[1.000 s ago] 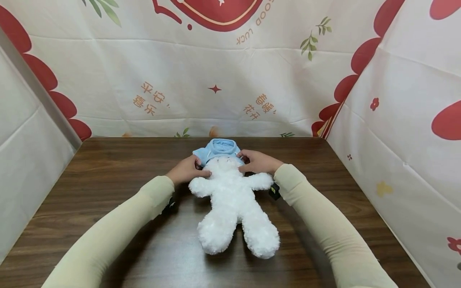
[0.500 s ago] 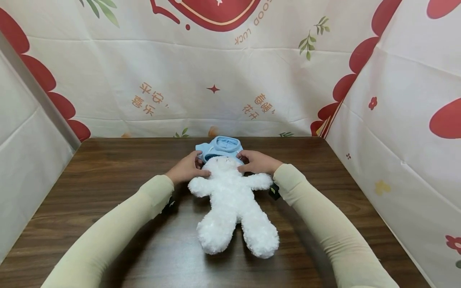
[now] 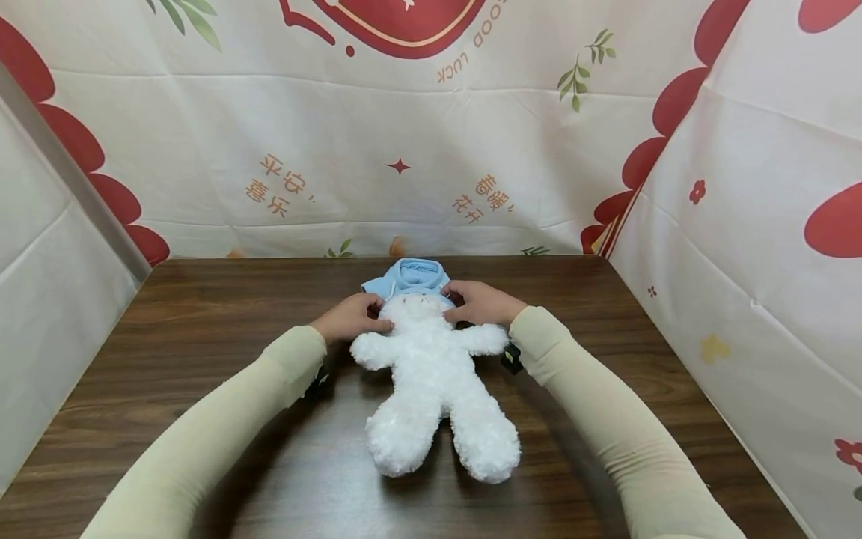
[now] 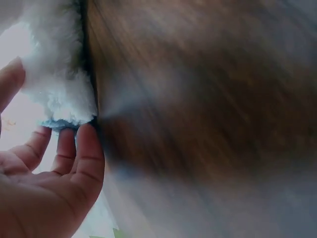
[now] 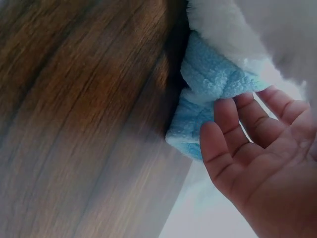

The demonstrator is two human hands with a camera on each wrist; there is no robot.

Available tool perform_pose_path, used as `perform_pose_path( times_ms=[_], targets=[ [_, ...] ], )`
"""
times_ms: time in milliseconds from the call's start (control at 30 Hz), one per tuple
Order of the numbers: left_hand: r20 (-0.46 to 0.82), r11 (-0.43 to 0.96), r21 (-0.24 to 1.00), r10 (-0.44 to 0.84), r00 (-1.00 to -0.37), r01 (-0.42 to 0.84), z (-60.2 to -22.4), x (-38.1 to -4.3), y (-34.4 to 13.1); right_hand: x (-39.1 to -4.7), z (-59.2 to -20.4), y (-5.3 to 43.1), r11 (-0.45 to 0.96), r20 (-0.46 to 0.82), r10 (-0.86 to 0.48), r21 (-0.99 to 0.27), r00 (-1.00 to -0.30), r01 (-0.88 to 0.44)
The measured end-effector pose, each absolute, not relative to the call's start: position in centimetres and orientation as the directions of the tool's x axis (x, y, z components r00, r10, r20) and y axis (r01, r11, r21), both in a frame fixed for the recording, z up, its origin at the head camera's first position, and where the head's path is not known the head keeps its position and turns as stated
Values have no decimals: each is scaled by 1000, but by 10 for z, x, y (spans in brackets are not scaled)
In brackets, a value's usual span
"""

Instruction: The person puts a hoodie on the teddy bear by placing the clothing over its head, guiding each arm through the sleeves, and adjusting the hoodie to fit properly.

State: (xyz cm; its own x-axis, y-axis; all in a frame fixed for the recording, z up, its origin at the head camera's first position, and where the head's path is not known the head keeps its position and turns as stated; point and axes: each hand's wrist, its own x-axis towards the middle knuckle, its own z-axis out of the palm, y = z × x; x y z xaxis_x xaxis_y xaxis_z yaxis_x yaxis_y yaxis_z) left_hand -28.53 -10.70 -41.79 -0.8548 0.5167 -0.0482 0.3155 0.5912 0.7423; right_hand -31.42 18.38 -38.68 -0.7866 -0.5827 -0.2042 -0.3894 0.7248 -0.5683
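A white plush toy lies on its back on the table, legs pointing toward me. Over the top of its head sits a small light-blue doll top, its round neck opening facing up. My left hand is at the left side of the head, thumb against the fur and fingers curled at the top's edge. In the left wrist view, the fingertips meet a thin blue edge under the white fur. On the other side my right hand holds the hem; the right wrist view shows its fingers against the fuzzy blue cloth.
The dark wood table extends on both sides of the toy. A printed white cloth hangs behind the back edge, and similar cloth stands along the right side. A small black device sits under the right wrist.
The doll top shifted slightly right and up half a second ago, then came back left and down. My left fingers moved a little from its sleeve. The toy stays nearly in place.
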Motion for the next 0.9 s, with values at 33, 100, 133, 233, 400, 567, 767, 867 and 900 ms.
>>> perform_pose_path(
  times_ms=[33, 100, 133, 233, 400, 567, 767, 867, 900],
  targets=[
    [-53, 600, 740, 504, -862, 305, -419, -285, -107, -314, -387, 184, 721, -202, -584, -574, -786, -388],
    [-53, 611, 737, 479, -876, 289, -421, -284, -106, -313, -388, 183, 716, -198, -583, -583, -788, -384],
    [-48, 614, 736, 468, -882, 286, -421, -284, -106, -313, -388, 182, 715, -196, -583, -586, -789, -382],
    [-9, 612, 734, 440, -898, 293, -424, -282, -104, -311, -387, 180, 708, -190, -582, -596, -790, -378],
    [63, 634, 694, 418, -906, 340, -423, -279, -98, -311, -387, 177, 703, -179, -590, -594, -788, -391],
    [93, 647, 665, 423, -901, 372, -418, -276, -91, -308, -381, 174, 689, -175, -611, -598, -772, -410],
    [49, 636, 683, 450, -892, 359, -412, -275, -96, -307, -378, 176, 666, -177, -636, -617, -751, -418],
    [-7, 682, 647, 453, -892, 341, -405, -273, -101, -305, -373, 179, 670, -201, -639, -620, -742, -409],
    [-21, 708, 621, 443, -896, 335, -402, -272, -101, -305, -371, 179, 675, -214, -637, -618, -740, -403]
  ],
)
